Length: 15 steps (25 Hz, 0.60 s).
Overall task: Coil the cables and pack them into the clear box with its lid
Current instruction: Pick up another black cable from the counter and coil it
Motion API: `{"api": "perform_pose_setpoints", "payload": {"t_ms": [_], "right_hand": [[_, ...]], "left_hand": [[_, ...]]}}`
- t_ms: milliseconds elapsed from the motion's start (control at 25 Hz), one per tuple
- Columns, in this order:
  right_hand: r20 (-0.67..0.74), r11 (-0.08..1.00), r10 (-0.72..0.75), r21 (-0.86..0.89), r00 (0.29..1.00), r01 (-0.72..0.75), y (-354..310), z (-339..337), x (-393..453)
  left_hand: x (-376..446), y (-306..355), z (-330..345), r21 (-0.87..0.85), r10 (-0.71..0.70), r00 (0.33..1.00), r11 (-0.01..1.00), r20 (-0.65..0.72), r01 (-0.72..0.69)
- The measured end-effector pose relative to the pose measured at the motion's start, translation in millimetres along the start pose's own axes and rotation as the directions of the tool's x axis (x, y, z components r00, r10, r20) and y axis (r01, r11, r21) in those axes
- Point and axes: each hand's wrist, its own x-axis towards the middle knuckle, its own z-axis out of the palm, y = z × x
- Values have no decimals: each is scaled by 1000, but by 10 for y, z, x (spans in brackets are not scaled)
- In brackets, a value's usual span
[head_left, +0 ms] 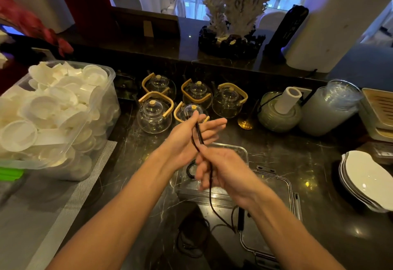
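From the head view, my left hand [187, 138] sits at the centre of the frame, fingers fairly straight and spread, with the thin black flexible cable [210, 184] looped over its palm and running up toward the thumb. My right hand [221, 169], just below and right of it, pinches the same cable between curled fingers; it is blurred, so I cannot tell the exact finger placement. From that pinch the cable hangs down the lower middle of the frame and trails onto the dark marbled stone counter [319, 163].

Under my hands is the clear rectangular plastic box [238, 148], open, with what looks like a coiled black cable [190, 169] already inside at its left. The clear lid with latch clips [285, 186] lies just beside it, lower right.

I judge this cable light, limp and a little springy: loops will want to slip off open fingers. I would hold it where the loops cross, thumb pressing them to the palm, and feed slack with the right hand. The glass teapots with bamboo handles [154, 112] right behind are fragile, so the loose tail should not swing.
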Motion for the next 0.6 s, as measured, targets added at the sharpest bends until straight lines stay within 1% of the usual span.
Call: {"api": "perform_pose_setpoints", "payload": {"t_ms": [120,200,240,320,360,400,440,480,520,560,600], "right_hand": [[-25,988,145,-49,989,-146,329,-103,-6],[-9,971,235,-28,972,-236,495,-255,48],[0,964,267,-8,964,-267,544,-345,103],[-10,953,301,39,954,-300,574,-506,251],[-38,955,297,38,954,-295,545,-586,333],[-82,963,270,1,959,-271,481,-661,416],[-133,970,220,-72,967,-230,383,-736,487],[-178,967,154,-175,972,-185,253,-817,551],[-218,936,96,-312,971,-162,101,-888,598],[-249,871,51,-463,967,-166,-51,-948,630],[-257,783,18,-597,966,-173,-193,-979,645]], "left_hand": [[32,60,28,-147,50,997,988,54,-42],[17,96,50,-185,22,991,983,130,2],[-13,114,73,-173,-12,981,984,191,46],[-81,89,90,-95,-102,939,986,328,140],[-108,43,87,-32,-152,913,984,379,177],[-120,-21,71,41,-206,892,978,403,207],[-113,-97,47,128,-258,884,966,390,226],[-95,-170,21,224,-304,889,945,343,237],[-70,-234,-15,310,-333,903,918,272,246],[-54,-278,-34,369,-349,916,892,198,260],[-29,-312,-61,397,-351,927,876,134,275]]}}
